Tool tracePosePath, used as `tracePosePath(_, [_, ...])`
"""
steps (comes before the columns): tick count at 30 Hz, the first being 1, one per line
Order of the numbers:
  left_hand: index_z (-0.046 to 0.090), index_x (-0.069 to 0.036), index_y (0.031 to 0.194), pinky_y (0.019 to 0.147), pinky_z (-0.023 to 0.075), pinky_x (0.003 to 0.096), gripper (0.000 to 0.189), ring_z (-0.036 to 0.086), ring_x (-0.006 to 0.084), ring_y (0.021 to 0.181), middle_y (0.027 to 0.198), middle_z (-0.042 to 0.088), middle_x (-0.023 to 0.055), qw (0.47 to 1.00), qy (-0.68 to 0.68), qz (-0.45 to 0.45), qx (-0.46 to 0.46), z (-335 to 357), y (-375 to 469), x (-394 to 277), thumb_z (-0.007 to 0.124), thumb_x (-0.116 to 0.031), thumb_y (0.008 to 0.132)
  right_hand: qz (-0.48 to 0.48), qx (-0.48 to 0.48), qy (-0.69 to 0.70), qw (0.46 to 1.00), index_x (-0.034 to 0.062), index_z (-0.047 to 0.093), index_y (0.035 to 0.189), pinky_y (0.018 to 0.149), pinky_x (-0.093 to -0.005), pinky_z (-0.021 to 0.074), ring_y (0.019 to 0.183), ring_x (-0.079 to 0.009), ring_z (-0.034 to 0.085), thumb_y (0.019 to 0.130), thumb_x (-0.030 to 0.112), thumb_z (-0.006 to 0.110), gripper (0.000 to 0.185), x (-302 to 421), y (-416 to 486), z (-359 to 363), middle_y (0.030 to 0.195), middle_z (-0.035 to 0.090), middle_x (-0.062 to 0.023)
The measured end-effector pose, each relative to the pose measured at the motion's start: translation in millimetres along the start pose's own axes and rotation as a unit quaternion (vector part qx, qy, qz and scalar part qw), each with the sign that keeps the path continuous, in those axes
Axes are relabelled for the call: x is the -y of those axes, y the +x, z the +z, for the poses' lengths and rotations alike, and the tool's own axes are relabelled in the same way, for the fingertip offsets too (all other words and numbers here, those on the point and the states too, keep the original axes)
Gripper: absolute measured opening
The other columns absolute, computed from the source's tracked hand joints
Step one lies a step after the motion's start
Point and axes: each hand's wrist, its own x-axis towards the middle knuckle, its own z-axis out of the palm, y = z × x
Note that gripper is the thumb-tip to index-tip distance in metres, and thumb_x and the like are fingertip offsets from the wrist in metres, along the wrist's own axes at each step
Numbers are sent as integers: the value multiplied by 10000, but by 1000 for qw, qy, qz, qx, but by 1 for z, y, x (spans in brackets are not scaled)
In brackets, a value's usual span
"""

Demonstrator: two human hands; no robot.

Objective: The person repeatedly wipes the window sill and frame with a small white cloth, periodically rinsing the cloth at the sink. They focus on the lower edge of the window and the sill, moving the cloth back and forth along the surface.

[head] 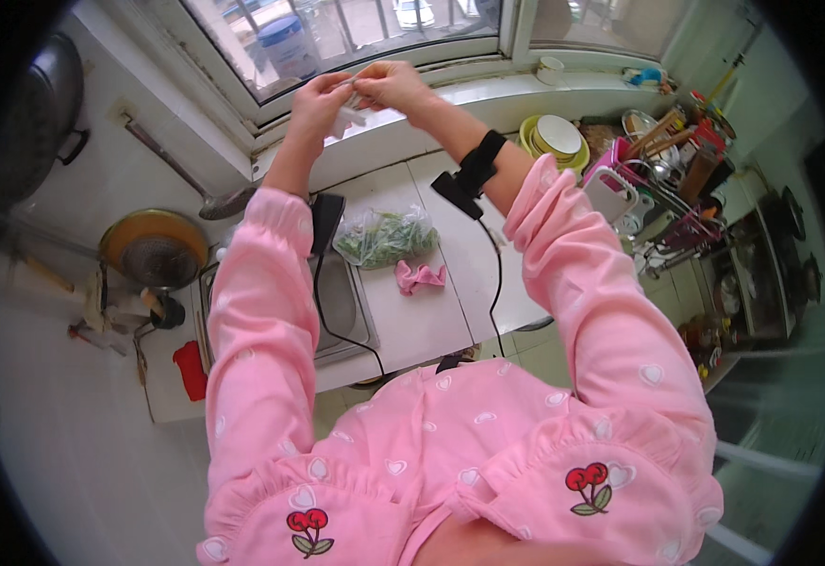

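Observation:
Up by the window, my left hand (315,106) and my right hand (397,86) meet with fingertips nearly touching. Both pinch a thin, pale, crumpled piece of material (346,122), perhaps cloth or plastic, whose loose end hangs below the fingers. My fingers partly hide it. Below them on the white tiled counter (430,318) lies a clear plastic bag of leafy greens (387,237). A crumpled pink cloth (419,276) rests just in front of the bag.
A metal sink (345,311) lies left of the bag, partly under my left sleeve. Stacked bowls (557,138) and a crowded utensil rack (656,173) stand at the right. A ladle (225,204) hangs on the left wall. Black cables (497,283) trail from both forearms.

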Motion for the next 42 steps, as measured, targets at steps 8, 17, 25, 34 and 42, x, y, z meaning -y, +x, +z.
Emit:
tracePosePath(8, [672,-32,1115,658,498,261,298,608,122,783,935,669,42,985,164,-10,45,1,77,-87,682,-188,860,-42,38,-36,998,77,698,1029,667,-209,517,760,-78,673,871,214,701,209,65,64,-73,878,704,-20])
tracePosePath(17, [703,-62,1056,598,482,242,259,603,104,720,880,668,25,988,139,58,42,-2,95,-120,686,-250,878,-84,-46,-285,954,126,684,1074,729,-284,515,884,-137,684,899,320,661,262,130,72,-115,955,708,-29])
tracePosePath(25, [674,-41,1094,654,524,252,261,634,124,764,914,672,39,987,65,-37,145,-3,110,-88,674,-203,888,-44,-60,-216,974,72,645,1089,657,-268,512,774,-131,663,914,248,605,251,103,100,-111,908,695,-46])
tracePosePath(34, [638,-48,1056,678,544,301,215,641,145,796,931,659,47,983,-122,-86,106,-2,127,-4,682,-129,862,2,41,-113,993,92,668,1071,777,-281,457,927,-129,612,871,484,630,442,12,96,-76,1005,665,-23])
tracePosePath(42, [604,-41,1034,705,547,362,167,646,209,814,897,643,94,964,-203,-171,-25,-9,141,64,633,-97,880,107,3,9,994,110,651,1054,832,-297,444,916,-104,608,882,300,657,257,-52,109,-81,950,663,-3])
